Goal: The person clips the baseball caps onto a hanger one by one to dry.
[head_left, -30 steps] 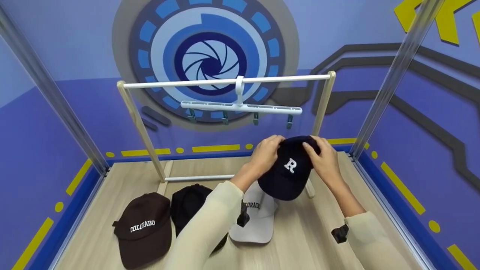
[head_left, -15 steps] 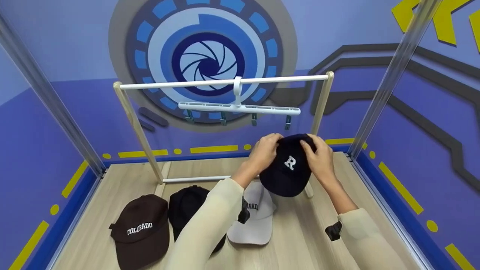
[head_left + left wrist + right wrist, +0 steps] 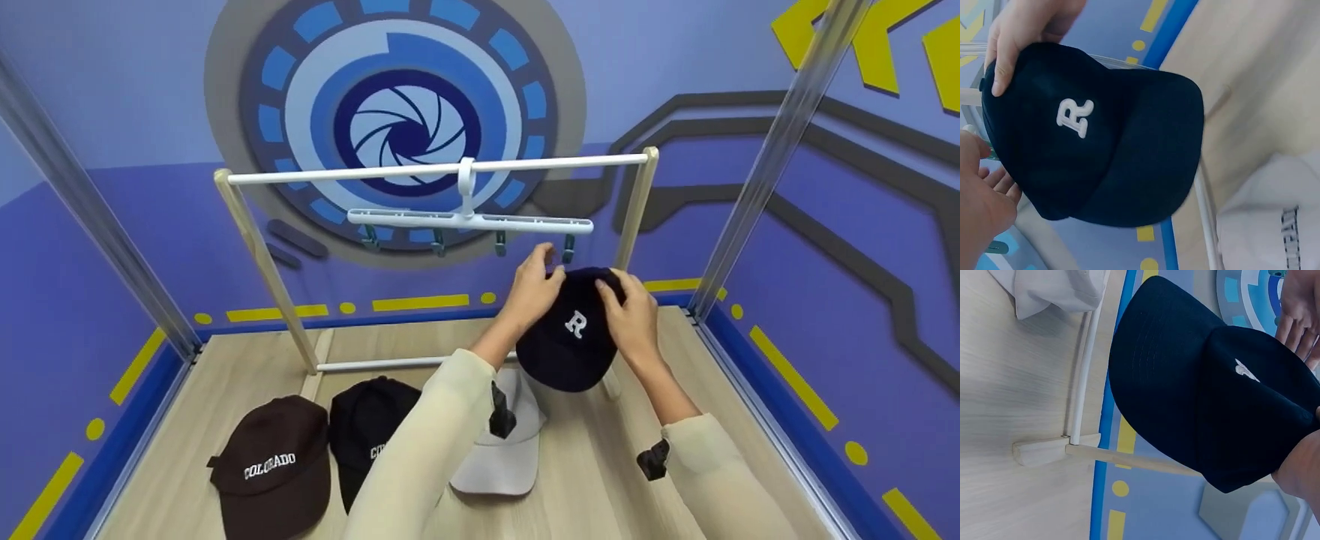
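A navy baseball cap [image 3: 562, 356] with a white letter R hangs brim-down in front of the rack's right side. My right hand [image 3: 634, 319] pinches its upper right edge, thumb on the front, also seen in the left wrist view. My left hand [image 3: 531, 291] is at the cap's upper left edge, its fingers raised beside the rightmost green clip [image 3: 568, 249]. In the right wrist view the left hand's fingers [image 3: 1297, 334] extend behind the cap. That clip belongs to a white hanger [image 3: 525, 223] hooked over the rack's top bar [image 3: 360, 173].
Below lie a dark brown cap [image 3: 277, 442] lettered COLORADO, a black cap [image 3: 367, 420] partly behind the left sleeve, and a grey cap [image 3: 499, 469]. The rack's wooden posts [image 3: 262, 262] stand either side of the hanger, with a white lower bar [image 3: 390, 364].
My left hand has loosened from the cap's edge and its fingers have risen toward the rightmost clip. My right hand keeps its pinch on the cap. The head view has shifted slightly.
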Tool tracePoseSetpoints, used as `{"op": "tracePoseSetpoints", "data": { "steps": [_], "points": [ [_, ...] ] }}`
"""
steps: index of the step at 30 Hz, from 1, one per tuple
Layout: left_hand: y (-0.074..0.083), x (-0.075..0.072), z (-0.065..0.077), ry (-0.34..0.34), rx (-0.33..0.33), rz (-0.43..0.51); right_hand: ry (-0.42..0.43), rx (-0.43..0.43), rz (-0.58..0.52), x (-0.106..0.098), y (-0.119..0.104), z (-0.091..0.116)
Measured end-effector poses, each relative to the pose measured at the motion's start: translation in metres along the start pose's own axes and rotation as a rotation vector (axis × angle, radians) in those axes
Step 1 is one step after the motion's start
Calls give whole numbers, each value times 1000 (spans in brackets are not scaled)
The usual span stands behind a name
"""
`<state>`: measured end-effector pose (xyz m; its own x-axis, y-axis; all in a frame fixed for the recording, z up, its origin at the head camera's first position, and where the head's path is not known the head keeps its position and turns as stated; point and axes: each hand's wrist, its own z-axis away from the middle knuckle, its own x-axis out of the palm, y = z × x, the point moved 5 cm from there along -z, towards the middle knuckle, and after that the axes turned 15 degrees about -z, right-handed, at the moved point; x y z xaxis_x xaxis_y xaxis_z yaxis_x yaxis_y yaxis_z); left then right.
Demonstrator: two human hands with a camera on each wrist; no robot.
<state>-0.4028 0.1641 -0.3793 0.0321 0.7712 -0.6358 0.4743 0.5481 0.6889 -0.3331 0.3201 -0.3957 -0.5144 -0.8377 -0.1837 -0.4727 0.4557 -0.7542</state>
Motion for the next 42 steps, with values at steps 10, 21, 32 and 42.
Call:
{"op": "tracePoseSetpoints", "data": {
  "steps": [10,21,32,42],
  "points": [
    [0,6,-12,61,-38,136,-22,8,-1,5,5,9],
    [9,6,-5,64,-28,298,-35,19,-1,8,12,18],
    [11,13,-2,35,-97,672,-10,25,-2,7,17,24],
    [11,22,2,-5,-116,973,4,26,-13,4,19,34]
  ]
}}
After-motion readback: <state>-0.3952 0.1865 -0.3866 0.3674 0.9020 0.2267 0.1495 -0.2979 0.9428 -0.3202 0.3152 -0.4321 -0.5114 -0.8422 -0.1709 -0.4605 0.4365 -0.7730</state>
